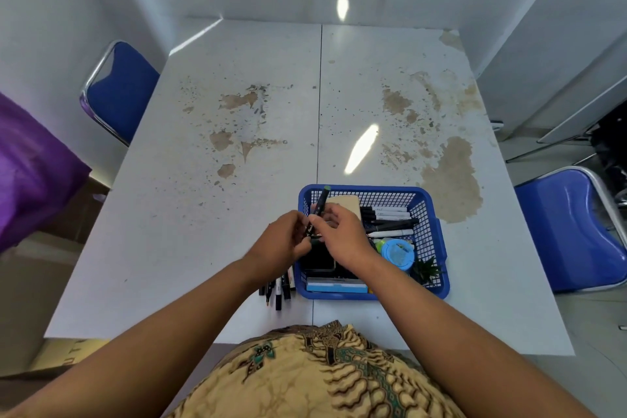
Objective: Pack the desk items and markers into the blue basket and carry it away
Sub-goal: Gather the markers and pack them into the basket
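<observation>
The black marker (319,214) that I follow is held above the left side of the blue basket (437,234), tilted, with its grey-green end pointing away from the body. Both hands are on it. The left hand (283,243) pinches the lower end with curled fingers, and the right hand (341,231) pinches the barrel between thumb and fingertips, its other fingers loose. I judge that this two-hand hold is for pressing a cap on, or for turning the marker to lie along the others. Inside the basket a row of markers (390,219) lies side by side at the far right, beside a beige block (347,205). Nearer are a round light-blue lid (397,253), a small green plant (428,270), a black case (317,261) and a flat light-blue box (336,288) along the near wall. A few loose markers (279,292) lie on the white table (203,214), just left of the basket, probably kept close for easy reach. There is white print on the held marker and small print on the packed ones, but I cannot read either.
</observation>
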`<act>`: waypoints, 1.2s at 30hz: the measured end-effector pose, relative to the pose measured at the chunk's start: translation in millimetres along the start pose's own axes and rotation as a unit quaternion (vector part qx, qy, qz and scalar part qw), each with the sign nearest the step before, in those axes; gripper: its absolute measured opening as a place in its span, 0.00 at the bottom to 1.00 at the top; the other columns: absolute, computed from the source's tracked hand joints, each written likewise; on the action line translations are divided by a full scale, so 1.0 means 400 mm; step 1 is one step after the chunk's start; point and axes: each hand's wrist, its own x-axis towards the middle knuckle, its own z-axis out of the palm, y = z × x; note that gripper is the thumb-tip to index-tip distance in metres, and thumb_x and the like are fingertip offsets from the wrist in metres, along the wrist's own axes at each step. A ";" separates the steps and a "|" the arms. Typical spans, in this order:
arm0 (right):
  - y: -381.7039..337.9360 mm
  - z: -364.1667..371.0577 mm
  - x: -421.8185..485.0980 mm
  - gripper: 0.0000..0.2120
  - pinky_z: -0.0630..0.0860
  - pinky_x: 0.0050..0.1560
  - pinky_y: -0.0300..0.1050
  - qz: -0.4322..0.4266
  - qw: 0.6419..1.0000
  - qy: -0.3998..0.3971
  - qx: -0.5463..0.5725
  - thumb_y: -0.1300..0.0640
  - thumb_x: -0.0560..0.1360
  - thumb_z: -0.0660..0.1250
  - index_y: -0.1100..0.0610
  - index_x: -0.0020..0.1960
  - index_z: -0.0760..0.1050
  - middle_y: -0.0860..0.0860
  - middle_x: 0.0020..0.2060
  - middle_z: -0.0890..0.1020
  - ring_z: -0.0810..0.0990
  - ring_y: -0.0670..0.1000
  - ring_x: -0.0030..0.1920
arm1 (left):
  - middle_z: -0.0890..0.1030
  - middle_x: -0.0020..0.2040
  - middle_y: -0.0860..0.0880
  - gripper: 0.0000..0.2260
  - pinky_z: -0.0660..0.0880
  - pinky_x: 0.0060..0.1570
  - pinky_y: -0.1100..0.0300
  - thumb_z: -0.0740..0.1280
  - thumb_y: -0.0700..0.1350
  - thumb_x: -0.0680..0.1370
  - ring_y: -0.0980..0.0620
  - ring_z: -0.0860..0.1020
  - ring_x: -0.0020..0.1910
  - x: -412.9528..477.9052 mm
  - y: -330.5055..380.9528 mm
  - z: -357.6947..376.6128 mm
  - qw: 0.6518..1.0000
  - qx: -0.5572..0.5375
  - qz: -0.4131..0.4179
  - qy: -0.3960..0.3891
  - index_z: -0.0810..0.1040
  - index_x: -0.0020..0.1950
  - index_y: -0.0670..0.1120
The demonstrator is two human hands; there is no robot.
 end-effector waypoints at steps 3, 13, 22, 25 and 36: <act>-0.002 -0.038 -0.007 0.03 0.86 0.55 0.57 -0.006 0.998 0.038 0.057 0.53 0.81 0.73 0.49 0.54 0.83 0.49 0.46 0.88 0.87 0.49 0.50 | 0.79 0.53 0.57 0.12 0.80 0.50 0.57 0.71 0.49 0.80 0.57 0.78 0.48 0.011 0.015 0.020 0.999 0.038 0.020 0.013 0.74 0.62 0.56; 0.093 -0.271 0.081 0.06 0.85 0.52 0.55 0.104 0.940 0.301 0.121 0.52 0.83 0.66 0.52 0.58 0.74 0.47 0.48 0.85 0.88 0.55 0.47 | 0.53 0.86 0.52 0.34 0.69 0.74 0.54 0.67 0.51 0.84 0.50 0.67 0.79 -0.021 -0.008 0.028 0.972 0.217 -0.029 -0.083 0.52 0.86 0.51; 0.193 -0.330 0.127 0.17 0.86 0.54 0.54 0.297 0.890 0.247 0.244 0.54 0.86 0.63 0.65 0.68 0.74 0.61 0.54 0.86 0.88 0.59 0.50 | 0.53 0.86 0.53 0.36 0.70 0.76 0.50 0.67 0.52 0.84 0.47 0.67 0.80 -0.041 -0.030 0.052 0.970 0.221 -0.043 -0.087 0.51 0.87 0.52; 0.187 -0.334 0.127 0.19 0.85 0.55 0.52 0.313 0.878 0.230 0.279 0.57 0.87 0.61 0.66 0.74 0.72 0.65 0.65 0.82 0.86 0.63 0.58 | 0.54 0.86 0.52 0.36 0.69 0.76 0.50 0.67 0.52 0.84 0.47 0.66 0.80 -0.044 -0.031 0.051 0.970 0.221 -0.044 -0.089 0.52 0.86 0.51; 0.109 -0.308 0.107 0.12 0.76 0.37 0.43 0.247 0.933 0.199 -0.172 0.57 0.80 0.66 0.58 0.61 0.80 0.56 0.52 0.84 0.80 0.57 0.42 | 0.61 0.84 0.52 0.32 0.67 0.77 0.52 0.67 0.51 0.84 0.49 0.66 0.80 -0.041 -0.050 0.060 0.977 0.200 -0.043 -0.057 0.58 0.85 0.52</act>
